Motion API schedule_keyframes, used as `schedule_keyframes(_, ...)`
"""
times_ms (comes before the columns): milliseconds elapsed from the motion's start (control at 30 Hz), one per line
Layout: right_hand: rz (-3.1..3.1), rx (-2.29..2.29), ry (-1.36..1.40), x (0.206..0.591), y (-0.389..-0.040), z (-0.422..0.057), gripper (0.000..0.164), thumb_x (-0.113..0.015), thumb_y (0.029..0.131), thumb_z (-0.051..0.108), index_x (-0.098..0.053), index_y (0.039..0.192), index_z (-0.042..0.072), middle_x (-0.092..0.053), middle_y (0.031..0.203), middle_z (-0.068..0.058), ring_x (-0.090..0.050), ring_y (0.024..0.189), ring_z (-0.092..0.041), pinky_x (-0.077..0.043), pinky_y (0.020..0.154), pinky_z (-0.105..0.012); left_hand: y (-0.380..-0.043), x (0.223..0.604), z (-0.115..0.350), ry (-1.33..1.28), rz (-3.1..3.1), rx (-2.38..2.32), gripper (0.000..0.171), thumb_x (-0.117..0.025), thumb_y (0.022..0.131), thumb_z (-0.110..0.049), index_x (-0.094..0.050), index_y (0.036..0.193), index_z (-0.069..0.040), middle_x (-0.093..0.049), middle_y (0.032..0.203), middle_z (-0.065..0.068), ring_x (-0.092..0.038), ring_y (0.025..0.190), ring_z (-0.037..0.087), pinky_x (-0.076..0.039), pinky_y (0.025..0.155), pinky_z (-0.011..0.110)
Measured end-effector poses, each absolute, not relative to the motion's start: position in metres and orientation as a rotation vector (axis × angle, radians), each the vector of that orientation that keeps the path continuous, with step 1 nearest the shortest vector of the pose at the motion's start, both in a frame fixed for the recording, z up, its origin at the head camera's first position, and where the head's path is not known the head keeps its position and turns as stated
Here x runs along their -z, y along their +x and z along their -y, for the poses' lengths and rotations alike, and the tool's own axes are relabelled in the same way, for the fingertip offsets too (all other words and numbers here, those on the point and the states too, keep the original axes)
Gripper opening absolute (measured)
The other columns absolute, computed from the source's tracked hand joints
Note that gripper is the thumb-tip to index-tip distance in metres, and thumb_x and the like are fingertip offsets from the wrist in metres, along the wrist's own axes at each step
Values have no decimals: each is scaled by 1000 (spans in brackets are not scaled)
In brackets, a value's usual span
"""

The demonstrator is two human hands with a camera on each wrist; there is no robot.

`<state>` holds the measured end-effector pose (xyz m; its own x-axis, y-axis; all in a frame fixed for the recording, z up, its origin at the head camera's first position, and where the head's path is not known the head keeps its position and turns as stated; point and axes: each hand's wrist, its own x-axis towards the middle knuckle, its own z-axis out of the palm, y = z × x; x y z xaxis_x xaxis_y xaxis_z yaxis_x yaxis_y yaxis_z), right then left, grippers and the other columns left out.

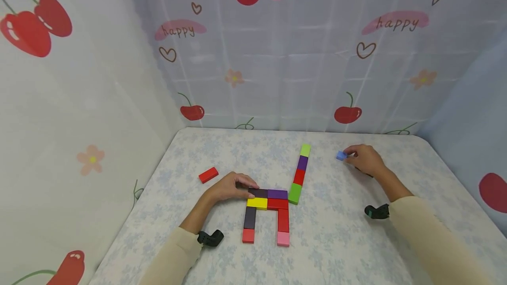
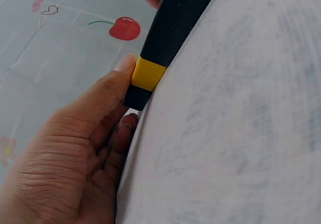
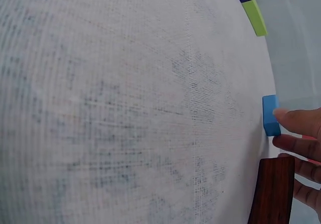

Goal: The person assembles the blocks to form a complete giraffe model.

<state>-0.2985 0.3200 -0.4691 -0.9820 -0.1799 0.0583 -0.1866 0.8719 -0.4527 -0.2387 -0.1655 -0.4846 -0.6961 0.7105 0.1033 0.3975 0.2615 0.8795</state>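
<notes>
My left hand [image 1: 231, 187] is at the left end of a figure of coloured blocks. Its thumb and fingertips pinch the end of the black block [image 1: 259, 193], with the thumb by the yellow block [image 2: 149, 74]. A purple block [image 1: 277, 194], red blocks, a second black block [image 1: 249, 218] and a pink block [image 1: 283, 239] make up more of the figure. At the far right, my right hand [image 1: 365, 160] holds a small blue block [image 3: 270, 115] between thumb and forefinger. A dark brown block [image 3: 273, 191] lies under that hand, mostly hidden in the head view.
A slanting row of green, red, purple and lime blocks [image 1: 305, 150] runs away from the figure's right end. One loose red block [image 1: 208, 175] lies beyond my left forearm. Printed curtains [image 1: 277, 69] hang around the patterned table [image 1: 325, 250].
</notes>
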Motion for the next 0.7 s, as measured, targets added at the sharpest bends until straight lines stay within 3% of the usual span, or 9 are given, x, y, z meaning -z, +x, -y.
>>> schedule_keyframes(400,2962,-710,313,478,-311,-296,29,-73,90,3,-70,117,-7,-70,108,-24,-63,95,-38,-52,85,-55,-240,486,166,984,-2230,-1406,29,-80,87,-5,-77,115,-5,-74,114,5,-65,108,16,-52,97,39)
schedule_keyframes(700,2892,-787,289,486,-335,-274,29,-74,90,5,-73,117,-6,-71,97,-22,-62,86,-33,-53,79,-49,-241,486,166,976,-2237,-1390,29,-79,87,-5,-78,116,-6,-74,115,4,-65,110,19,-52,98,42)
